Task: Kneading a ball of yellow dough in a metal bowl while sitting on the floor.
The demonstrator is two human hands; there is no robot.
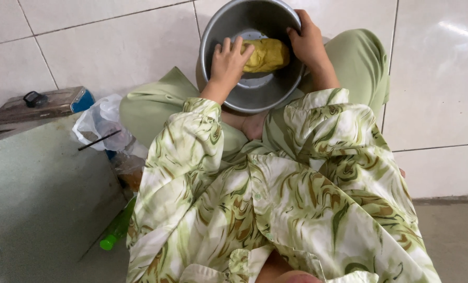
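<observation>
head view: dough (268, 54) apparently lengthwise left-right in bowl (255, 94)

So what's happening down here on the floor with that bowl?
A person in a green patterned shirt sits on the tiled floor with a metal bowl in front of them. The left hand presses on a yellow lump of dough inside the bowl, while the right hand grips the rim. Off to the side lie a plastic bag and a green bottle.
</observation>
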